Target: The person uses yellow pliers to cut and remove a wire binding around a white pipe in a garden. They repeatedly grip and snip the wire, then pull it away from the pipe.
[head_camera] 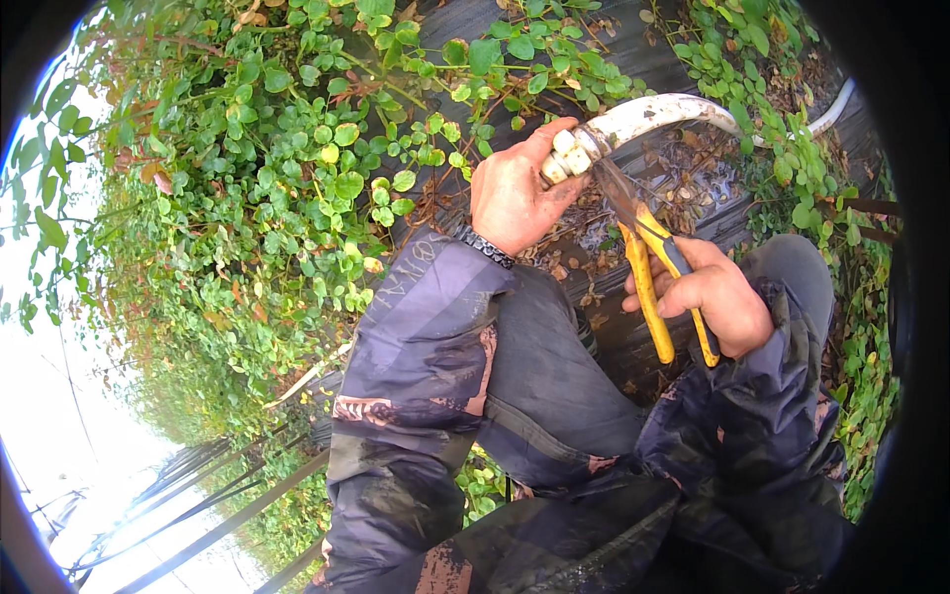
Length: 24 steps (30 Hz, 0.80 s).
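My left hand (516, 189) grips a white plastic hose fitting (570, 154) at the end of a dirty white hose (660, 111). A metal clamp or wire band (594, 139) circles the hose just beyond the fitting. In my right hand (712, 297) is a pair of pliers (644, 230) with yellow and dark grey handles, which stand apart. The jaws point up at the underside of the hose beside the band. Whether they bite on the band or its tail cannot be seen clearly.
Leafy rose-like bushes (297, 148) crowd the left, and more foliage (801, 163) grows at the right. Black plastic sheeting (623, 52) with dead leaves and wet patches (712, 182) covers the ground. The hose curves off through the leaves to the upper right. My bent knees (564, 356) are below the hands.
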Available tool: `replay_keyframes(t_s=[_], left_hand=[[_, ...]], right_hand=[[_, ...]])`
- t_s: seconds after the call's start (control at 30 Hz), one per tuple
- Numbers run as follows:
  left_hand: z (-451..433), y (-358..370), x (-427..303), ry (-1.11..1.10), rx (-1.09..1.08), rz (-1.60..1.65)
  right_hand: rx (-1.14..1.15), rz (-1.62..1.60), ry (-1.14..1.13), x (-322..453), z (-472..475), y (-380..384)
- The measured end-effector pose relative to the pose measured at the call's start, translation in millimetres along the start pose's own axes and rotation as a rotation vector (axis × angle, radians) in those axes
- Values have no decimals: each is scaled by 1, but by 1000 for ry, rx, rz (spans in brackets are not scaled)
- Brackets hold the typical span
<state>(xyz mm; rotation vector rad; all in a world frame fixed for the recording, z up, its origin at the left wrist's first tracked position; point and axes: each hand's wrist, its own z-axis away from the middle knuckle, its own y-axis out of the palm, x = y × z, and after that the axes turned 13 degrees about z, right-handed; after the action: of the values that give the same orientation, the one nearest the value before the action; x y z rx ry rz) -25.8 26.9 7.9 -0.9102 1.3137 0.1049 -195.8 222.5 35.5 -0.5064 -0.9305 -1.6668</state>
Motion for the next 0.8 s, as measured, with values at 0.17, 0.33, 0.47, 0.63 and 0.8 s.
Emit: replay_keyframes(t_s=[0.17,0.33,0.47,0.63,0.8], left_hand=[[0,0,0,-27,16,17],[2,1,3,-31,20,51],[1,2,4,-34,33,58],[3,0,2,-13,37,23],[5,0,-4,26,5,-139]], right_hand=[[-3,-36,62,4,4,2],[-20,-64,107,4,2,5],[-2,-136,131,-7,-2,10],[33,-68,115,-14,-5,7],[2,3,204,-13,-10,4]])
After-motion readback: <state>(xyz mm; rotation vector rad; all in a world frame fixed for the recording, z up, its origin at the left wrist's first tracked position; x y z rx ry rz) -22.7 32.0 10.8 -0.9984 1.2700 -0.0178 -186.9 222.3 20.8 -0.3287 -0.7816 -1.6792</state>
